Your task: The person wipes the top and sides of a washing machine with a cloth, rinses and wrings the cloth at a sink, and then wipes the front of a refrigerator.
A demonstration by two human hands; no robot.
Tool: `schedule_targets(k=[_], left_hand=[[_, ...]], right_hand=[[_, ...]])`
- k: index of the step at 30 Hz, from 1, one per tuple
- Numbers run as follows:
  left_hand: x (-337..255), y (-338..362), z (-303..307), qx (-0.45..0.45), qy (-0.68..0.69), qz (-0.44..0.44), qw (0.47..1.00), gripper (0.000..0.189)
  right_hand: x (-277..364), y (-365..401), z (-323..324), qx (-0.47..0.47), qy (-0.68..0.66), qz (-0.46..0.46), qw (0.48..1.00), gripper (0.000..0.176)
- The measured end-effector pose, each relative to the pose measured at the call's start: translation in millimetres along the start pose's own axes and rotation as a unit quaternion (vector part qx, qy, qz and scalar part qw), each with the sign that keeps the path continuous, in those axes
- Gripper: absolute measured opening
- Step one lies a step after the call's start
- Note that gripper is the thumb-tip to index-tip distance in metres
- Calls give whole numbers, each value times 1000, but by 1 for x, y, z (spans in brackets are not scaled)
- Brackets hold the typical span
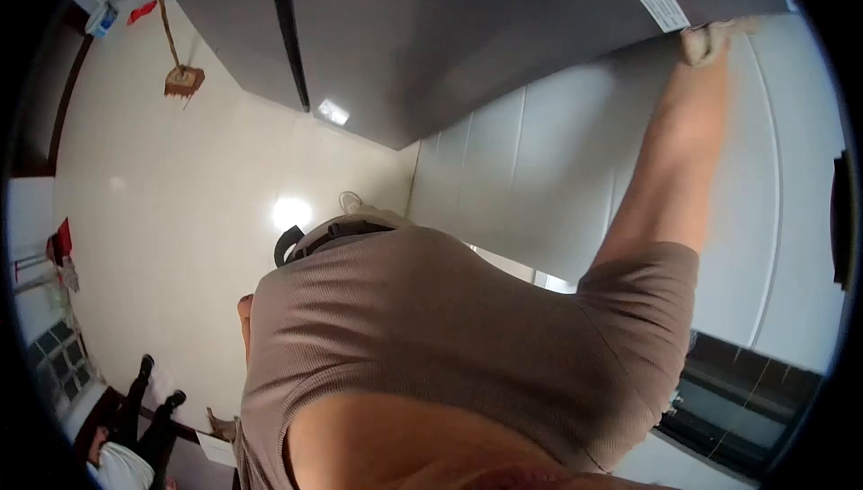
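My right hand (708, 40) reaches up and forward, with its fingers curled over the edge of a large grey refrigerator door (467, 31) near a white label (661, 0). The arm runs from my brown short sleeve up to that edge. Only a sliver of my left hand (244, 315) shows, low beside my torso, and its fingers are hidden behind my brown shirt. The camera looks down over my chest to my shoe (351, 201) on the floor.
White cabinet fronts (557, 175) stand to the right of the refrigerator. A broom (182, 79) leans at the far left on the pale tiled floor (180, 220). Another person (135, 427) in dark trousers is at the bottom left. A dark counter edge (746, 400) is at the lower right.
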State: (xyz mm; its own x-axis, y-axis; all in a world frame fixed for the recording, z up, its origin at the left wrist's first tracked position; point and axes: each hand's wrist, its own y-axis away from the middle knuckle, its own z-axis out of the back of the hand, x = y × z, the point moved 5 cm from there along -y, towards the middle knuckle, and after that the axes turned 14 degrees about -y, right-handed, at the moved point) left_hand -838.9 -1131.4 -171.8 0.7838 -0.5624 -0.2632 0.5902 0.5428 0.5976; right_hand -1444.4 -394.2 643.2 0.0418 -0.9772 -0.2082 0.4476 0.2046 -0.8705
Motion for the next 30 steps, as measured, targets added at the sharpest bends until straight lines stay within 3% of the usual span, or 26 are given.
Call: schedule_targets(k=[2,3,4,6,7,9,10,11,14,16,20,25,27,28,29,30], left_hand=[[26,-4,-10,-10,-11,4,1000,26],[24,-5,-12,-65,-138,-144,978,27],[18,7,-18,-113,-260,-288,915,27],[11,28,3,45,-94,-42,994,26],[-3,51,22,85,-28,93,992,26],[-28,82,41,7,-26,16,1000,22],[-35,93,49,58,0,97,994,21],[-46,113,59,31,120,128,984,23],[-64,151,77,56,81,188,977,27],[-81,175,90,14,97,221,970,27],[-10,176,36,13,54,188,981,25],[38,136,-3,87,-76,75,991,23],[38,105,-9,122,-119,16,985,23],[24,89,-3,145,-112,0,983,23],[-47,104,42,130,-376,-134,907,23],[-55,97,63,113,-148,-40,982,22]], right_hand=[[19,33,-55,96,-17,5,995,26],[29,60,-77,142,-29,10,989,25],[41,85,-102,191,-41,12,981,25],[66,145,-148,303,-63,12,951,24],[79,179,-168,360,-75,10,930,24],[104,245,-198,465,-94,6,880,23],[119,280,-208,515,-102,3,851,23],[132,311,-214,556,-109,2,824,22],[177,385,-203,644,-132,0,754,21],[211,409,-191,676,-139,-1,724,20],[256,402,-143,698,-128,-15,704,19],[266,372,-103,701,-95,-39,706,18],[253,359,-109,644,-82,-80,757,19],[254,334,-94,643,-74,-79,758,19],[263,298,-75,690,-21,-41,722,30],[268,279,-60,732,32,-4,680,43]])
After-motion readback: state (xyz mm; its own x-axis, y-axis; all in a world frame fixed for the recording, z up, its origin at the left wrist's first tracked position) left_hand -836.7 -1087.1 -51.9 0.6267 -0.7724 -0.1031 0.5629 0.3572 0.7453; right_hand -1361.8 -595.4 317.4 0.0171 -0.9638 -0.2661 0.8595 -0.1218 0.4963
